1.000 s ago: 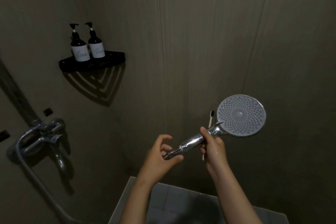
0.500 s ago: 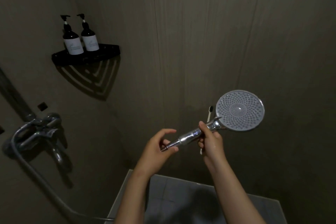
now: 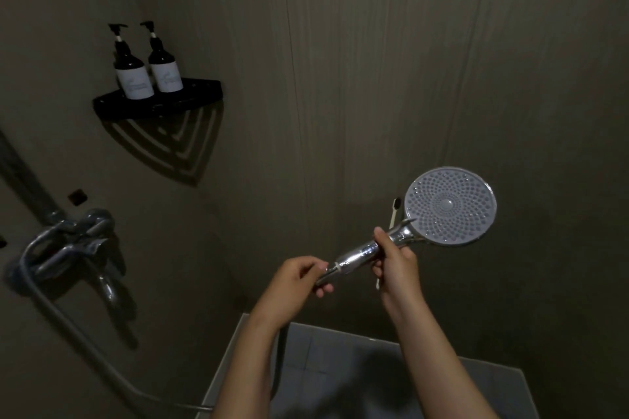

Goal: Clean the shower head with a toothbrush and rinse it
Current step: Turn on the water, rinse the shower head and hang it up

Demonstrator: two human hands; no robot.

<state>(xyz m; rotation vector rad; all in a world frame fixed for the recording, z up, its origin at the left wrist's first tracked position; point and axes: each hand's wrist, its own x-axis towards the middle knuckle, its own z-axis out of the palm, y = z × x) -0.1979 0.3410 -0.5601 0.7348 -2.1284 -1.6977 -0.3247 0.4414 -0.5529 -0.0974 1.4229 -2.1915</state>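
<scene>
A round chrome shower head [image 3: 449, 206] with a grey nozzle face points toward me, right of centre. My right hand [image 3: 396, 265] grips its chrome handle just below the head and also holds a white toothbrush [image 3: 394, 211], whose dark bristle end sticks up behind the head. My left hand [image 3: 299, 277] is closed around the lower end of the handle where the hose fitting joins. The hose [image 3: 102, 364] runs down and left to the tap.
A chrome mixer tap [image 3: 73, 245] is mounted on the left wall. Above it a black corner shelf [image 3: 160, 104] carries two dark pump bottles [image 3: 146, 70]. Dark tiled walls surround me, and a grey tiled floor [image 3: 340, 371] lies below my arms.
My left hand's fingers have closed onto the bottom end of the handle. The shower head stays held up in about the same place.
</scene>
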